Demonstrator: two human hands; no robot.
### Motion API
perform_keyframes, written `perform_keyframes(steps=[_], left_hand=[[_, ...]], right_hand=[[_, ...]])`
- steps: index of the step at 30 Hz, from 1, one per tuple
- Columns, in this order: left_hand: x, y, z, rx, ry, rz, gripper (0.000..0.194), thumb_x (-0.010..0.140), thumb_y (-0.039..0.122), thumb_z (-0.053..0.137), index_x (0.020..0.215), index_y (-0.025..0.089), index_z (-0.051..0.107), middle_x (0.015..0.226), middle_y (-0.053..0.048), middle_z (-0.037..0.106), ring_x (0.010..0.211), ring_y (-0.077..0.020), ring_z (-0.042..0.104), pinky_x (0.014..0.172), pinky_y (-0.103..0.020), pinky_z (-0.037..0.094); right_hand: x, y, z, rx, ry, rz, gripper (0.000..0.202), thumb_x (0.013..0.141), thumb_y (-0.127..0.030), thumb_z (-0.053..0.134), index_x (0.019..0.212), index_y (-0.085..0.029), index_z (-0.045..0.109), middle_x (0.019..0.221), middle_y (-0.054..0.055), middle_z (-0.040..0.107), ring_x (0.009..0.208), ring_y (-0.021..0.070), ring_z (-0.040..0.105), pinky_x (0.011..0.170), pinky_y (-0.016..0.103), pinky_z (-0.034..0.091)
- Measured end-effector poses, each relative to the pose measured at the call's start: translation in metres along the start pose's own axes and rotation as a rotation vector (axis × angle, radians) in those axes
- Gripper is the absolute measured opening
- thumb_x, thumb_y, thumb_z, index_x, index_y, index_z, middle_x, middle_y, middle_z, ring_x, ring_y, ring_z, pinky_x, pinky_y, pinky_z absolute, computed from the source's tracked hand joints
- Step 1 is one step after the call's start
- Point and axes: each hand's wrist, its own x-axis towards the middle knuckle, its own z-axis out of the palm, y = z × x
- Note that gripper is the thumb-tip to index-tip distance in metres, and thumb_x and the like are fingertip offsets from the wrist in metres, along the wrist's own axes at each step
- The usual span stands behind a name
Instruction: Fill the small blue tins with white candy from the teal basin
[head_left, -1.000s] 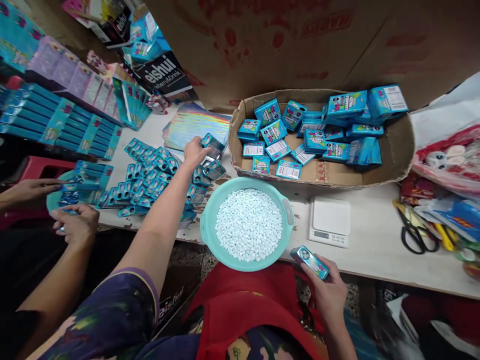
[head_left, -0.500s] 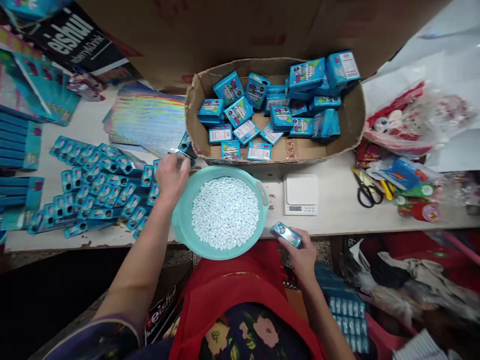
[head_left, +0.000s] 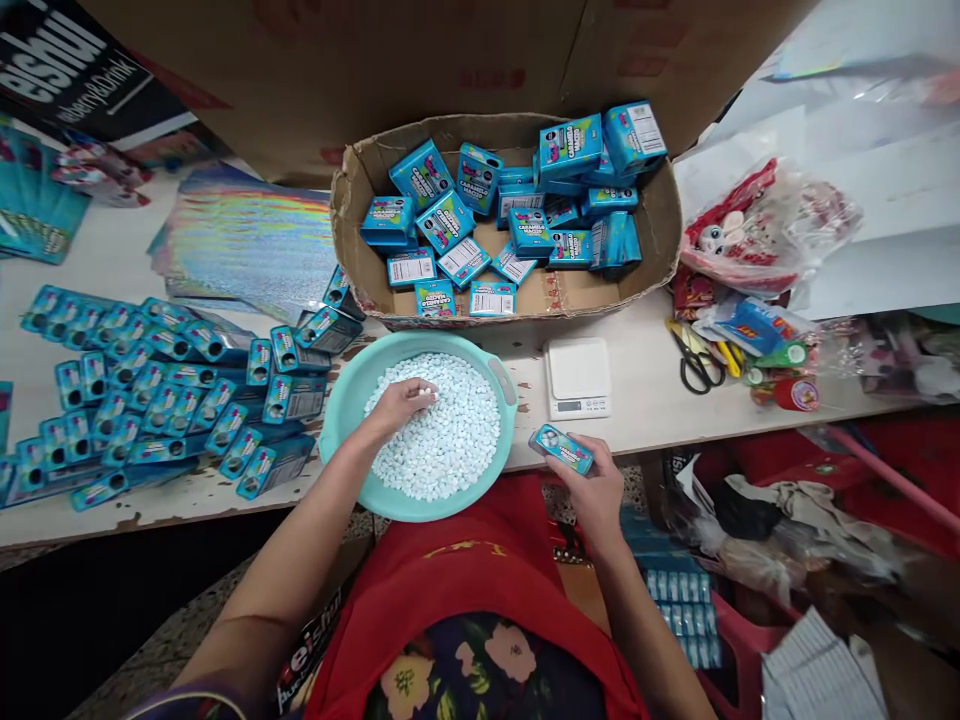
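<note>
My left hand [head_left: 401, 408] is in the teal bowl [head_left: 341, 400], its fingers pinched at the top of the small white candies [head_left: 450, 440]. My right hand [head_left: 596, 485] grips a small blue box [head_left: 566, 449] at the table's front edge, right of the bowl; a round window with pale pieces behind it shows at the box's left end. Left of the bowl, many similar blue boxes [head_left: 180, 400] lie in rows on the table. Behind the bowl a cut-down cardboard box [head_left: 349, 215] holds several blue packets [head_left: 446, 222].
A white scale [head_left: 577, 370] stands right of the bowl. Scissors [head_left: 699, 365], sweets and a plastic bag with a red toy [head_left: 739, 240] lie farther right. Shiny sheets [head_left: 247, 235] lie at the left back. A pink crate [head_left: 739, 640] is below the table.
My left hand has moved from the blue boxes beside the cardboard box into the bowl of candies. My right hand still holds its box. The view has shifted to the right.
</note>
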Motion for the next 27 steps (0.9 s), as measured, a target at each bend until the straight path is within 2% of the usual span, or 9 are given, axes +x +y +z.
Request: perform_keyframes(steps=[3,5,7,10,14,18,22,25,27], left_hand=[[-0.013,0.01,-0.002,-0.475,-0.138,-0.065,0.032,0.07,0.041,0.07,0.087,0.018,0.055,0.066,0.001,0.054,0.054,-0.0101,0.05,0.044,-0.02,0.028],[-0.027,0.029,0.001,-0.519,-0.225,-0.033,0.031,0.073,0.042,0.069,0.084,0.018,0.052,0.068,0.001,0.054,0.051,-0.0075,0.046,0.042,-0.019,0.024],[-0.046,0.056,0.005,-0.372,-0.283,0.052,0.027,0.081,0.042,0.062,0.086,0.018,0.053,0.068,0.002,0.053,0.05,-0.0067,0.042,0.043,-0.019,0.025],[-0.075,0.096,0.012,0.081,-0.272,0.336,0.023,0.092,0.039,0.047,0.092,0.019,0.057,0.079,-0.001,0.06,0.067,-0.0111,0.054,0.059,-0.022,0.039],[-0.093,0.123,0.03,0.698,-0.222,0.542,0.027,0.098,0.035,0.034,0.099,0.02,0.056,0.091,-0.004,0.067,0.081,-0.0196,0.062,0.068,-0.028,0.041],[-0.092,0.126,0.041,0.91,-0.235,0.513,0.027,0.097,0.035,0.036,0.115,0.019,0.05,0.085,-0.006,0.069,0.074,-0.0234,0.065,0.06,-0.028,0.038],[-0.087,0.122,0.033,0.766,-0.235,0.53,0.024,0.097,0.038,0.038,0.107,0.022,0.054,0.086,-0.002,0.068,0.077,-0.0205,0.064,0.066,-0.027,0.041],[-0.076,0.104,0.019,0.626,-0.098,0.476,0.027,0.098,0.039,0.035,0.103,0.024,0.057,0.094,-0.002,0.068,0.085,-0.0191,0.063,0.076,-0.029,0.044],[-0.065,0.082,0.012,0.693,0.011,0.424,0.024,0.095,0.037,0.044,0.108,0.024,0.059,0.11,-0.006,0.067,0.103,-0.0235,0.06,0.087,-0.034,0.044]], right_hand=[[0.003,-0.019,0.006,0.016,-0.003,-0.094,0.035,0.069,-0.033,0.08,0.1,-0.021,0.068,0.096,0.003,0.063,0.09,0.0195,0.063,0.079,0.034,0.054],[0.005,-0.033,0.014,0.012,-0.031,-0.175,0.034,0.071,-0.031,0.08,0.101,-0.023,0.068,0.097,0.003,0.063,0.09,0.0194,0.063,0.079,0.034,0.054],[0.006,-0.045,0.024,-0.002,-0.057,-0.259,0.033,0.073,-0.028,0.079,0.103,-0.024,0.068,0.097,0.003,0.063,0.091,0.0192,0.062,0.08,0.035,0.054],[0.007,-0.059,0.036,-0.011,-0.084,-0.36,0.033,0.075,-0.025,0.077,0.106,-0.024,0.067,0.099,0.004,0.063,0.092,0.0193,0.062,0.081,0.035,0.054],[0.007,-0.07,0.042,-0.01,-0.117,-0.428,0.035,0.075,-0.025,0.078,0.108,-0.026,0.066,0.1,0.004,0.063,0.094,0.0201,0.062,0.084,0.036,0.054],[0.007,-0.071,0.044,0.031,-0.144,-0.41,0.035,0.075,-0.024,0.078,0.108,-0.026,0.066,0.101,0.004,0.063,0.096,0.0202,0.062,0.085,0.037,0.054],[0.007,-0.063,0.049,0.106,-0.152,-0.337,0.037,0.072,-0.027,0.08,0.106,-0.026,0.067,0.1,0.004,0.063,0.096,0.0204,0.063,0.085,0.037,0.054],[0.011,-0.055,0.047,0.159,-0.145,-0.277,0.038,0.068,-0.03,0.083,0.103,-0.026,0.068,0.098,0.004,0.064,0.094,0.0207,0.063,0.085,0.037,0.054],[0.018,-0.045,0.04,0.173,-0.107,-0.234,0.039,0.066,-0.032,0.083,0.101,-0.025,0.069,0.099,0.004,0.065,0.095,0.0212,0.063,0.085,0.038,0.054]])
